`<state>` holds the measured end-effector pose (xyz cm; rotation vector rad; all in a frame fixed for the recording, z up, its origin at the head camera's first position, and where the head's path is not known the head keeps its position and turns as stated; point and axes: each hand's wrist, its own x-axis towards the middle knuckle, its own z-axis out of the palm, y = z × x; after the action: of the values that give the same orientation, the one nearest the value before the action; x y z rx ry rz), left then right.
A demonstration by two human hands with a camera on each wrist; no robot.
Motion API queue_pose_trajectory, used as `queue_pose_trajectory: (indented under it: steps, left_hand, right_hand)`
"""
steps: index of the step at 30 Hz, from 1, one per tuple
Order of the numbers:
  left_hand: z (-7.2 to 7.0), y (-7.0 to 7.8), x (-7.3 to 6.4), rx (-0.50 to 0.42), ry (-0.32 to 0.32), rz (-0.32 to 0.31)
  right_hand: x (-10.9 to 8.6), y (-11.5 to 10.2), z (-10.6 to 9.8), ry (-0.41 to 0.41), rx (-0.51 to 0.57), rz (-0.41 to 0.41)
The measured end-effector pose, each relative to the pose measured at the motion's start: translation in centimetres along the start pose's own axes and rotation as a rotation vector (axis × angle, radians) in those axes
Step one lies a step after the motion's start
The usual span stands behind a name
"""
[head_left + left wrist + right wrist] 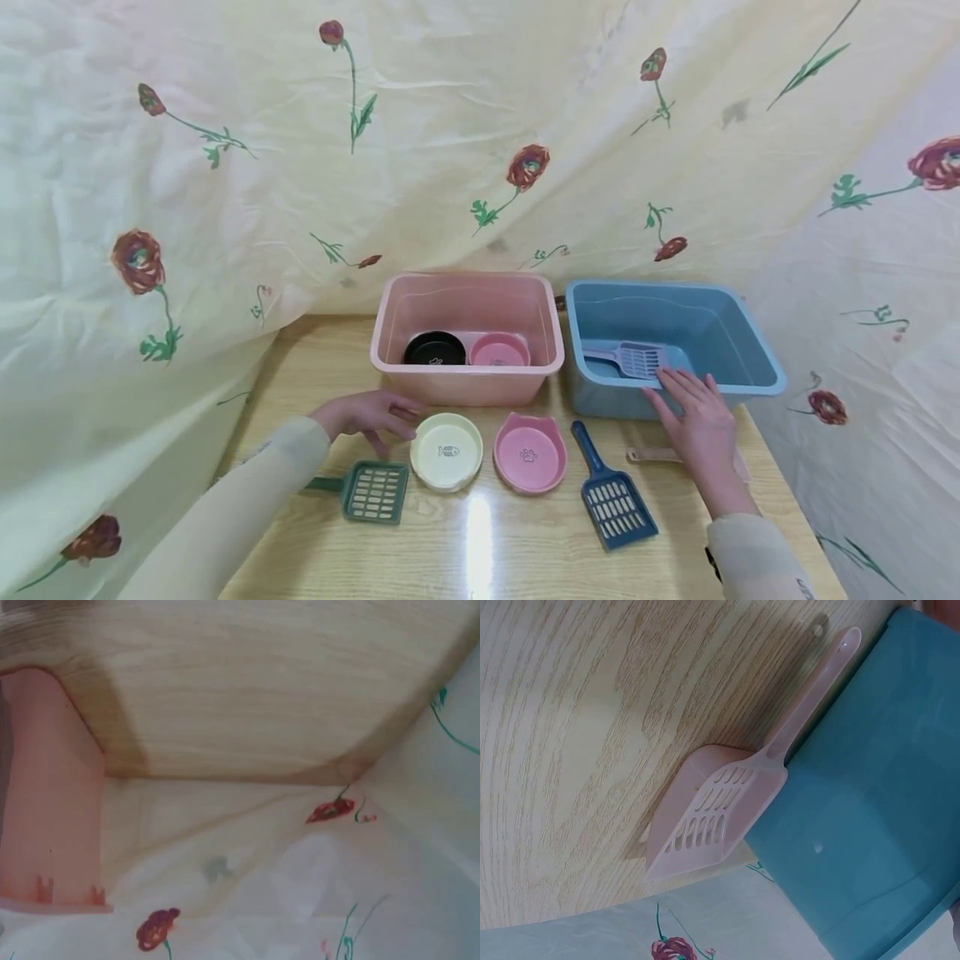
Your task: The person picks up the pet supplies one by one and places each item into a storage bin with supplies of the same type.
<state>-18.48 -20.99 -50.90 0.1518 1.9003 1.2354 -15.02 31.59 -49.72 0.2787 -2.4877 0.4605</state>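
My left hand (377, 419) is above the table beside the cream bowl (447, 452), fingers loosely bent and nothing held; whether its fingertips touch the bowl's rim I cannot tell. Just below that hand lies a green slotted litter scoop (377, 492). My right hand (699, 421) reaches over the front rim of the blue bin (675, 405) with fingers extended. Inside the bin a lilac litter scoop (640, 360) lies close to those fingertips. A pale pink litter scoop (727, 795) rests on the table in front of the blue bin, partly hidden under my right hand in the head view.
A pink bin (465, 385) stands left of the blue one, holding a black bowl (435, 346) and a pink bowl (500, 348). On the table lie a pink cat-eared bowl (530, 454) and a navy litter scoop (617, 504). A flowered cloth (450, 125) hangs behind.
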Motion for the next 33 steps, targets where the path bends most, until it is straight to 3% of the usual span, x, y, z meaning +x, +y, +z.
queue_pose_trajectory:
  steps: [11,19,33]
  left_hand:
    - [0.8,-0.5,1.7,-0.035,-0.027,-0.014]
    - [1.0,-1.3,2.7,-0.05,0.016,-0.043]
    - [1.7,-0.9,3.2,-0.061,0.111,-0.065]
  right_hand:
    - [0.0,0.1,0.0,0.008,-0.002,-0.004]
    - [0.1,-0.1,-0.1,0.013,-0.003,-0.004]
    - [0.2,0.0,0.1,0.01,-0.005,0.003]
